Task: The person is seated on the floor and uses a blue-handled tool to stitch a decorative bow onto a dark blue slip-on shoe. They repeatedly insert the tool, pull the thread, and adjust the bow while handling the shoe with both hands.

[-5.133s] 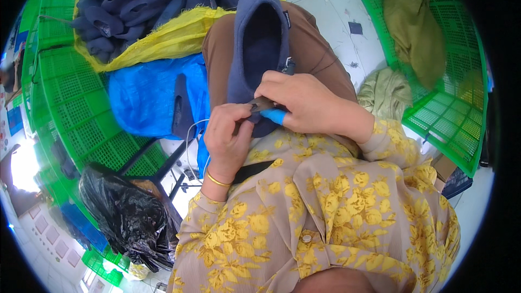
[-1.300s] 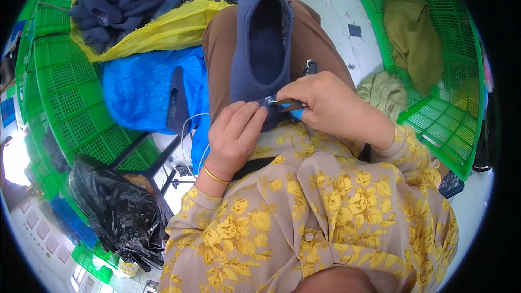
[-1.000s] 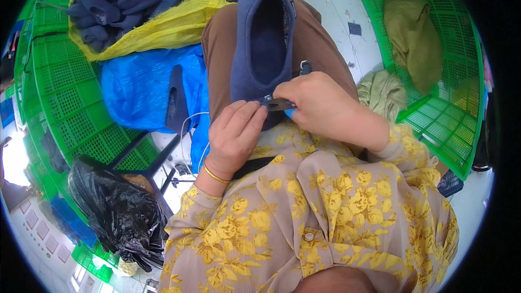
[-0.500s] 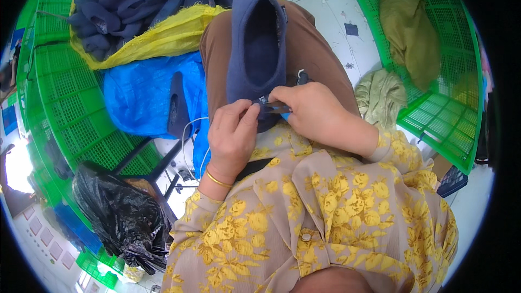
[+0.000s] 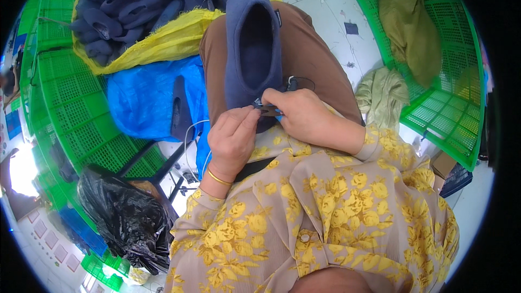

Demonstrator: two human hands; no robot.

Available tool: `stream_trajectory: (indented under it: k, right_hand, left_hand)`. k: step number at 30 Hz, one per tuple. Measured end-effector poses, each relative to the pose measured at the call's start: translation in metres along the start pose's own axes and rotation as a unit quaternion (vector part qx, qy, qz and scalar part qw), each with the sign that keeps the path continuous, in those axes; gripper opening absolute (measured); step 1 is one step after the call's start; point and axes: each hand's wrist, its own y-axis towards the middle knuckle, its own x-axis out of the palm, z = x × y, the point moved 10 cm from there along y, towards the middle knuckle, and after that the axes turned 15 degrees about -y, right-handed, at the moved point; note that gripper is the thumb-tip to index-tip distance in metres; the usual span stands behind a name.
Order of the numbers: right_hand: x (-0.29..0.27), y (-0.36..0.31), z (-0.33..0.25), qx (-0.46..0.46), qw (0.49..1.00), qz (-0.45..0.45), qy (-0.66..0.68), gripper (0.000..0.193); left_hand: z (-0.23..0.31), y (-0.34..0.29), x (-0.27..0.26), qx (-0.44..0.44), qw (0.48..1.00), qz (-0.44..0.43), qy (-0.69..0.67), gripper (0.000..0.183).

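A dark blue felt slipper [image 5: 254, 49] lies on my lap, opening up, toe pointing away from me. My left hand [image 5: 232, 140] pinches its near heel edge with thumb and fingers. My right hand [image 5: 300, 115] closes on a small tool with a light blue handle [image 5: 269, 109], pressed against the same heel edge. The two hands touch there. A thin dark thread loops just above my right hand.
A yellow sack [image 5: 163, 38] full of several dark blue slippers sits ahead left. A blue plastic sheet [image 5: 146, 103] with one slipper lies beside my knee. Green crates [image 5: 76, 119] stand left and right [image 5: 439, 108], holding olive cloths [image 5: 407, 27]. A black bag [image 5: 122, 217] lies lower left.
Both hands stay at the slipper's heel. My right hand has shifted slightly, and the blue tool handle shows less than five seconds ago.
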Motion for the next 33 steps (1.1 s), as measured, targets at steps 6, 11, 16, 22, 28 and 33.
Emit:
stream_trajectory:
  k: [6,11,16,22,28,33]
  right_hand:
    - [-0.009,-0.009,0.005,-0.012,0.996,0.023,0.081,0.026]
    - [-0.011,-0.007,0.004,-0.007,0.987,0.046,0.153,0.027]
    - [-0.006,-0.002,0.007,0.007,0.985,0.038,0.168,0.027]
    - [-0.006,0.003,0.010,0.041,0.971,0.001,0.237,0.034]
    - [-0.005,0.009,0.007,-0.001,0.962,-0.024,0.272,0.030]
    - [-0.004,0.012,0.011,0.006,0.950,-0.082,0.301,0.021]
  left_hand:
    - [0.002,0.004,-0.009,-0.054,0.997,0.048,-0.014,0.028]
    - [0.000,0.003,-0.008,-0.047,0.998,0.039,-0.028,0.029]
    - [0.004,0.006,-0.005,-0.029,0.999,0.037,-0.023,0.028]
    - [0.005,0.006,-0.002,-0.046,0.998,0.028,-0.030,0.027]
    - [0.005,0.007,0.001,-0.034,0.999,0.026,-0.026,0.028]
    - [0.009,0.007,0.007,-0.020,0.999,0.032,0.003,0.026]
